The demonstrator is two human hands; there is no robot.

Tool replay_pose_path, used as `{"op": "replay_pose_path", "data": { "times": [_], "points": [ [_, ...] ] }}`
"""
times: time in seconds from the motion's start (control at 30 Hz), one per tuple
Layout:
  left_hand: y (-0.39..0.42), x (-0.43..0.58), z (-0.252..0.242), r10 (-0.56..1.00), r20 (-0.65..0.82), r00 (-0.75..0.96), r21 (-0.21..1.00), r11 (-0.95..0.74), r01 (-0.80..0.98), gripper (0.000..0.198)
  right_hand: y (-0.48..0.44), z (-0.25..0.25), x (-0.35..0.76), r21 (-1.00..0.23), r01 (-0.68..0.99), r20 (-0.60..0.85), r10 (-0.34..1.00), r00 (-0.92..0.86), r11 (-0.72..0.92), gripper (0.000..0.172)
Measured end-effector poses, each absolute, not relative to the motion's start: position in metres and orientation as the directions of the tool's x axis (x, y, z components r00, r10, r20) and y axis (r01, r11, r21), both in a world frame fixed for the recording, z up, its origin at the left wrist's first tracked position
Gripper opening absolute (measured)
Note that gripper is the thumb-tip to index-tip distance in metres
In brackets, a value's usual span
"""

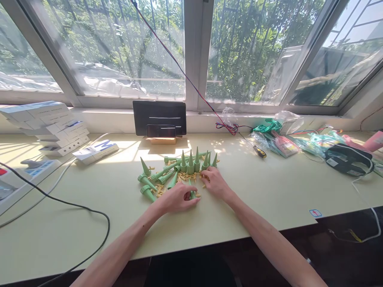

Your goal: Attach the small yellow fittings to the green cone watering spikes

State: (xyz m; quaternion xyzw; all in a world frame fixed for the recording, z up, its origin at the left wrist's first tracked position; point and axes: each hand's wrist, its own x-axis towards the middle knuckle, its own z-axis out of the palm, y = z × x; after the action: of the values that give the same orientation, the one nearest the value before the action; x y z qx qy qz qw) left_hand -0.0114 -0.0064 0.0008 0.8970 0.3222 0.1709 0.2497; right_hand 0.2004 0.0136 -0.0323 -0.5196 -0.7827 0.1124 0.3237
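My left hand [181,197] is curled around a green plastic spike [192,193] near the front of a pile, thumb and fingers on either side of it. Just to the right, my right hand [214,182] reaches down with bent fingers among small yellow plastic pegs [191,176]; whatever is between its fingertips is hidden. Behind the hands, several green spikes [190,164] stand upright in a row, points up, on ridged caps. More green spikes [147,192] lie on their sides at the left of the pile, mixed with yellow pegs.
A tablet [159,117] and a phone [160,131] lean on a stand at the back. White boxes [50,123] are stacked at left, near a power strip [26,179] and cables. At right lie a screwdriver [259,152], plastic bags [284,143] and a black strap-like item [348,159].
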Motion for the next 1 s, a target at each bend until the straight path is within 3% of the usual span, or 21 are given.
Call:
{"op": "replay_pose_path", "data": {
  "times": [0.33, 0.7, 0.87, 1.0],
  "points": [
    [-0.005, -0.014, 0.004, 0.667, 0.172, 0.725, 0.504, -0.692, 0.517, 0.034, 0.013, -0.031, 0.199, -0.532, 0.733, 0.36, 0.896, -0.258, 0.425, 0.013],
    [0.003, -0.015, -0.005, 0.675, 0.563, 0.477, 0.429, -0.732, 0.529, 0.022, 0.011, -0.029, 0.198, -0.6, 0.684, 0.407, 0.895, -0.185, 0.414, 0.014],
    [0.003, -0.016, -0.003, 0.667, 0.601, 0.44, 0.443, -0.736, 0.511, 0.023, 0.008, -0.02, 0.194, -0.678, 0.547, 0.506, 0.851, -0.137, 0.491, 0.012],
    [0.004, -0.016, -0.004, 0.653, 0.573, 0.494, 0.47, -0.756, 0.455, 0.023, 0.002, -0.01, 0.189, -0.794, 0.39, 0.47, 0.878, -0.09, 0.466, 0.014]
  ]
}}
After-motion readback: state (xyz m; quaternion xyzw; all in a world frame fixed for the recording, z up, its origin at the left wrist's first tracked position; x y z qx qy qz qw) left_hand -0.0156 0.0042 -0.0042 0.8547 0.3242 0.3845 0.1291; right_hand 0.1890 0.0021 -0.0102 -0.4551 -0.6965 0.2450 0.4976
